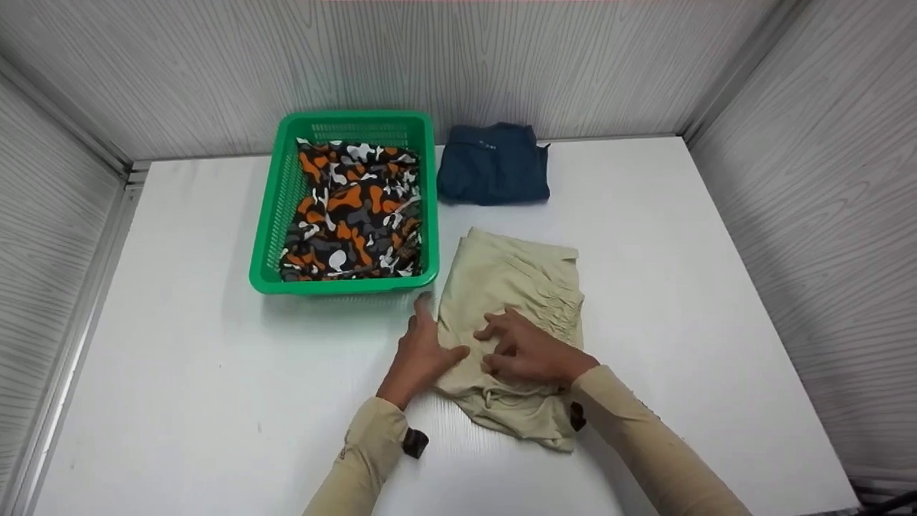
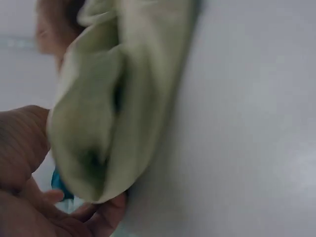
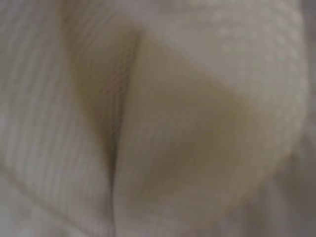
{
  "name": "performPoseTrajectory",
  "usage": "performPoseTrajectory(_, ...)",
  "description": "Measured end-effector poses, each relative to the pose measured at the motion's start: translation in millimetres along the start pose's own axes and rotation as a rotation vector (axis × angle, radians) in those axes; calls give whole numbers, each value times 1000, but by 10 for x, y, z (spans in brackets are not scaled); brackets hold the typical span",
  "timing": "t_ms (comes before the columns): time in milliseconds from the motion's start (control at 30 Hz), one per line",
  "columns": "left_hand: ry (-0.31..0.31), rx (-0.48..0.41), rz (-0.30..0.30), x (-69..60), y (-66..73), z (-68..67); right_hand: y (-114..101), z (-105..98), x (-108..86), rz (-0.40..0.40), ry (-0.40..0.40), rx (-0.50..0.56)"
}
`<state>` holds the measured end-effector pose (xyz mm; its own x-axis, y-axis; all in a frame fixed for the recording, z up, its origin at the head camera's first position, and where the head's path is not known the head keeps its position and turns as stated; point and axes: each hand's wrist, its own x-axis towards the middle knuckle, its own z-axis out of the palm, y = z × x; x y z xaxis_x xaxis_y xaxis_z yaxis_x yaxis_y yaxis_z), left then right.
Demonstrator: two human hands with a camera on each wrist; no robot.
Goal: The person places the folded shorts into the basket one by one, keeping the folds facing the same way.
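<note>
A folded khaki garment (image 1: 512, 279), with a gathered stretch along its right side, lies on the white table. My left hand (image 1: 424, 355) is at its left edge, index finger stretched forward and thumb over the cloth. In the left wrist view, fingertips (image 2: 109, 215) of that hand show beside the bottom of a rounded fold of the khaki cloth (image 2: 94, 133). My right hand (image 1: 534, 351) rests on top of the garment with bent, spread fingers; no cloth is seen pinched between them. Pale fabric (image 3: 187, 138) fills the right wrist view, blurred, and hides the right hand there.
A green plastic basket (image 1: 344, 287) stands at the back left, holding a camouflage cloth (image 1: 351, 215) in orange, black, grey and white. Right of it lies a folded navy garment (image 1: 494, 168) near the back wall. Grey wood-patterned panels (image 1: 501, 64) enclose the table (image 1: 179, 401).
</note>
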<state>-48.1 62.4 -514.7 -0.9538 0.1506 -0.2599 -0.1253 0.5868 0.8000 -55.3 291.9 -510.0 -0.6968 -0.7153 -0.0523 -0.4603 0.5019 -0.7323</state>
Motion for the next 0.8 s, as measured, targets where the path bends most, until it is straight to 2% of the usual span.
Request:
performPoseTrajectory(100,-48,-156,-96,76,-7,-69,22,26,30,-7,-13,43)
performPoseTrajectory(233,-121,-336,-150,113,-27,-58,59,48,81,-31,-21,131)
performPoseTrajectory(333,-139,-410,-139,80,-40,-15,74,41,118,-34,-28,185)
performPoseTrajectory(500,-129,-364,-46,-29,-56,25,115,12,128,16,-8,245)
performPoseTrajectory(567,-116,-330,-5,-52,-78,40,131,-5,92,37,61,311)
performPoseTrajectory(633,-96,-324,19,-55,-108,56,146,-33,31,23,192,370)
performPoseTrajectory(700,-67,-346,25,-48,-138,71,158,-70,-52,13,344,433)
performPoseTrajectory(800,-26,-430,-14,-51,-172,85,169,-130,-181,53,563,460)
